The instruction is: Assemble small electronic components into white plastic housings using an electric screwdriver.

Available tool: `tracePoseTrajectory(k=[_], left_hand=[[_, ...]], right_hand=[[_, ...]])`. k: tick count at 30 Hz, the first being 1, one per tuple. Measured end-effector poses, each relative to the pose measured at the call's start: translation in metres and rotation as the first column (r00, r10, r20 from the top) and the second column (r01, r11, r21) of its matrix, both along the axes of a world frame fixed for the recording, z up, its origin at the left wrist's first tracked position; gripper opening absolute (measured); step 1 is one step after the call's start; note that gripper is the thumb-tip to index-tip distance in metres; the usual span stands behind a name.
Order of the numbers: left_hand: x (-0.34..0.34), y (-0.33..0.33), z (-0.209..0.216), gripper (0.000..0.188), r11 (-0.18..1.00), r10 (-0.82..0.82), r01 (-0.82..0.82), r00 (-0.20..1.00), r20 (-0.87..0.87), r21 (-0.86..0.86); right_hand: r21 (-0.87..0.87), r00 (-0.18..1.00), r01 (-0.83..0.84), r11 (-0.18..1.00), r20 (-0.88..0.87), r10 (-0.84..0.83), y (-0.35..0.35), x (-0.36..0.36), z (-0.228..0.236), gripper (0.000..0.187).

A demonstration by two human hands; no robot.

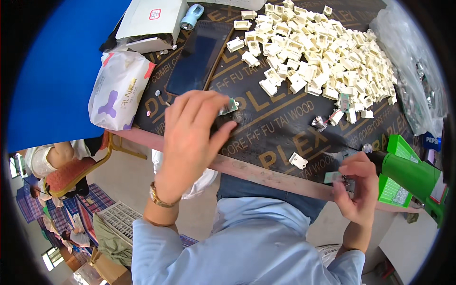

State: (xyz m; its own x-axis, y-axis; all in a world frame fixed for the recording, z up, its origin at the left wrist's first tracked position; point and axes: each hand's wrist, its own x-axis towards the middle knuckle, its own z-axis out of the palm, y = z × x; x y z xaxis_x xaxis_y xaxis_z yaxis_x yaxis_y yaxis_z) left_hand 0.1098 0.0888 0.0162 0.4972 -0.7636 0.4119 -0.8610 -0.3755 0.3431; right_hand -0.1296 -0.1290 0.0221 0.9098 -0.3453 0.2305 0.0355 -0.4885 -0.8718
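My left hand (192, 133) hovers over the near edge of the dark board-topped table, fingers curled and thumb a little apart. A small green circuit board (230, 107) shows at its fingertips. At the right, my right hand (359, 187) pinches another small green circuit board (331, 177); a dark part beside it is half hidden by the fingers. Between the hands lies a single white plastic housing (298, 161). Beyond it spreads a large heap of cream plastic housings (327, 52). A green circuit board with a silvery round part (319, 123) rests at the heap's near edge.
A phone (199, 57), a tissue pack (118, 90), a white box (151, 21) and a light blue torch (192, 17) occupy the left. A green tool (408, 171) and green tray (398, 190) stand right, below a clear plastic bag (408, 66). Another person's knee shows lower left.
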Motion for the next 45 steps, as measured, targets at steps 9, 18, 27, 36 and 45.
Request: tracePoseTrajectory(k=[9, 18, 27, 36, 45], left_hand=[[-0.007, -0.012, -0.006, 0.038, 0.999, -0.048, 0.049, 0.979, -0.196, 0.002], [-0.037, -0.020, -0.003, 0.045, 0.951, -0.287, 0.301, 0.944, -0.165, 0.069], [-0.061, -0.042, -0.015, 0.036, 0.913, -0.400, 0.404, 0.914, -0.072, 0.056], [-0.059, -0.045, -0.008, 0.035, 0.932, -0.334, 0.351, 0.928, -0.166, 0.085], [-0.057, -0.045, -0.005, 0.031, 0.936, -0.305, 0.333, 0.928, -0.213, 0.114]], right_hand=[[0.062, 0.997, 0.044, 0.997, -0.065, -0.040, 0.006, 0.007, -0.007, 0.030], [0.035, 0.996, 0.066, 0.997, -0.070, -0.064, 0.008, 0.005, -0.012, 0.032], [0.002, 0.997, 0.021, 1.000, -0.076, -0.021, 0.019, 0.015, -0.016, 0.031], [-0.056, 0.987, 0.012, 0.998, -0.159, -0.021, 0.027, 0.023, -0.014, 0.029], [-0.185, 0.984, 0.086, 0.979, -0.138, -0.112, 0.010, 0.010, -0.003, 0.031]])
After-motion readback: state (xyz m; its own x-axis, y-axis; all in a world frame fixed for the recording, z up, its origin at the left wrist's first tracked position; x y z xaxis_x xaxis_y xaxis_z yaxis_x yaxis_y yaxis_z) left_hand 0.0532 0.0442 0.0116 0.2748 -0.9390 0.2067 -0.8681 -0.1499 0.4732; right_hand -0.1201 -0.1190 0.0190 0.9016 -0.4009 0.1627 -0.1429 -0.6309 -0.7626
